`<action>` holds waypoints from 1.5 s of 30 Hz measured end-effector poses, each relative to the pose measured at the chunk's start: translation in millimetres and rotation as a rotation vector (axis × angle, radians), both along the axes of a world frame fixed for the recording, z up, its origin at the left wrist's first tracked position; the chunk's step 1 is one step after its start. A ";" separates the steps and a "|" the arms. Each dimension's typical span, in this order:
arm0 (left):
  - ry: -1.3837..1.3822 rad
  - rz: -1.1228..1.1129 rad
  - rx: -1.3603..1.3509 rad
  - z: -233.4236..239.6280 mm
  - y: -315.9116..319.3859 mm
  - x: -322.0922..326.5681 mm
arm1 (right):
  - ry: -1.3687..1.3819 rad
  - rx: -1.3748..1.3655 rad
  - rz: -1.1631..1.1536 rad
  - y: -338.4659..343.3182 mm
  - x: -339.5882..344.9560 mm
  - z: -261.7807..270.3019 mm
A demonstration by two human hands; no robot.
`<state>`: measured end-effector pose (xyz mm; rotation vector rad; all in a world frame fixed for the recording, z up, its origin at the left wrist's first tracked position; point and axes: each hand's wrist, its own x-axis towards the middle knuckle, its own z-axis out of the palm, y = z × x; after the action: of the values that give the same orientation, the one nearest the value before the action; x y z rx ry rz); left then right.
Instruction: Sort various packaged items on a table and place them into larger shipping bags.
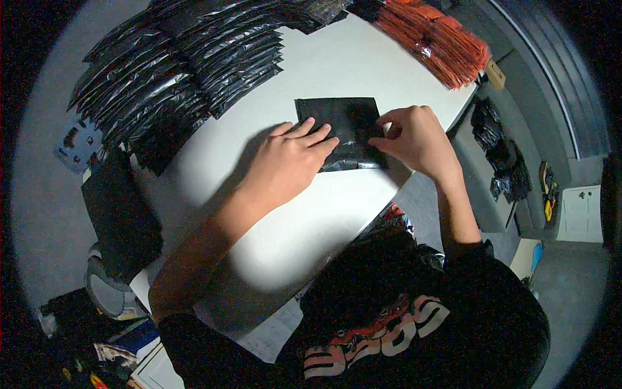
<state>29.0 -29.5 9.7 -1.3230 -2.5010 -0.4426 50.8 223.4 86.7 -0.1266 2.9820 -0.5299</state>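
Observation:
A flat black plastic packet (347, 116) lies on the white table (335, 63) in front of me. My left hand (291, 155) rests on its left part, palm down, with the fingers spread. At the packet's right edge is my right hand (413, 138), its thumb and index finger bent towards each other. Whether these fingertips pinch the edge of the packet or only touch it, I cannot tell. The packet's lower edge looks creased and shiny.
Overlapping rows of black plastic packets (233, 63) cover the table's far left. Orange-red packets (432, 44) lie in a row at the far right corner. Beyond the right edge, more black packets (510, 170) lie on a grey surface. A round grey-rimmed object (107, 291) stands at lower left.

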 end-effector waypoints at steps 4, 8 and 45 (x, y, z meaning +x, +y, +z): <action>-0.054 0.004 0.020 2.2 2.1 -0.9 | 0.427 -0.143 0.278 -10.1 13.5 -17.8; -0.081 0.024 0.061 0.3 1.3 -0.7 | 0.355 0.029 0.575 -5.1 20.6 -58.7; -0.149 0.181 0.865 26.1 -0.4 -15.4 | -0.049 -0.530 0.007 -3.0 5.0 24.7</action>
<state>13.5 -30.0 35.9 -0.7225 -2.0662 -1.4042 55.8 220.4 111.4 -0.1630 2.7153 -1.2855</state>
